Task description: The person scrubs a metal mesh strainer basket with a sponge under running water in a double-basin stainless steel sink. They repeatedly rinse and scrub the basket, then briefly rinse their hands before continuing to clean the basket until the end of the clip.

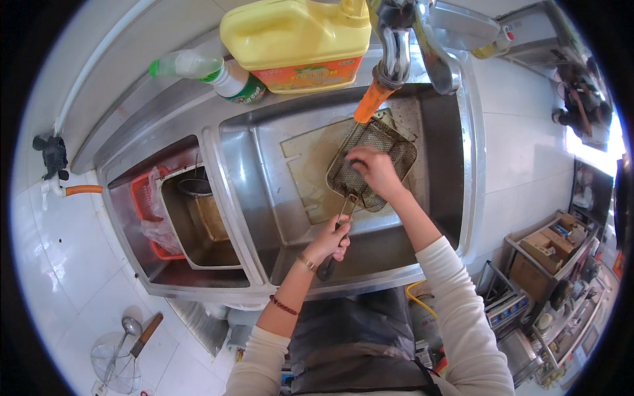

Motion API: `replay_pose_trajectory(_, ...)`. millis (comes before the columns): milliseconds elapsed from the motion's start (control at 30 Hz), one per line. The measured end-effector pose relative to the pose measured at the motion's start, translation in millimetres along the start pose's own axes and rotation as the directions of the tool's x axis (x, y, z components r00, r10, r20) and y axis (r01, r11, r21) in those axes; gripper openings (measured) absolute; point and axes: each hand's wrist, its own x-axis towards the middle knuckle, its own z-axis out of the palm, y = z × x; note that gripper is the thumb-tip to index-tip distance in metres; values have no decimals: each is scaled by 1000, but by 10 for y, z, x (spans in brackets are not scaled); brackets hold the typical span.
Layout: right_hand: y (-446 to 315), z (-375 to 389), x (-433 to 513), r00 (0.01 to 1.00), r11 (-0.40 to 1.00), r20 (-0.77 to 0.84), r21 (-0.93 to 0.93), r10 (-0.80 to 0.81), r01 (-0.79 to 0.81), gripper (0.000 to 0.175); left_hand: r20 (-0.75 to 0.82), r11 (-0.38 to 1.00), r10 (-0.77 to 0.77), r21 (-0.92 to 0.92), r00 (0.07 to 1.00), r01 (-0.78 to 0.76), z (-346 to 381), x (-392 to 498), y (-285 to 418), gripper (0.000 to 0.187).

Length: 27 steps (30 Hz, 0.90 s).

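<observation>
My left hand [333,241] is closed around the black handle of a wire-mesh fryer basket [342,173], which lies tilted over the large right basin of a stainless steel sink [267,198]. Over the mesh, my right hand [374,168] has its fingers curled around a small dark thing, perhaps a scouring pad; the fingers hide most of it. Just above the basket hangs the orange tube end [371,104] of a chrome faucet [395,54]. Beneath the basket, a flat rectangular plate or tray [302,173] rests on the basin floor.
A yellow jug [297,44] and a spray bottle [237,84] stand on the back ledge. The left basin holds a deep metal container [218,252] and a red plastic basket [143,198]. A wire skimmer [116,366] and ladle [131,325] hang lower left. A cart with cardboard boxes [542,250] stands right.
</observation>
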Motion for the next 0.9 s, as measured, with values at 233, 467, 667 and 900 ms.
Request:
replay_pose_trajectory(233,335,297,-96,840,999,541,-25,44,-36,16,-46,998,18,58,999,-15,-9,3,-50,18)
replay_pose_trajectory(467,163,99,-82,923,994,384,106,-30,-12,16,-20,1000,13,4,1000,-13,-48,-12,-69,18)
replay_pose_trajectory(667,96,290,-251,819,892,555,-284,-147,352,17,-27,999,-33,-18,999,33,-9,-4,26,14)
replay_pose_trajectory(900,-90,271,-149,647,582,652,-367,-396,726,12,-8,999,2,-38,1000,-3,-18,105,-40,13)
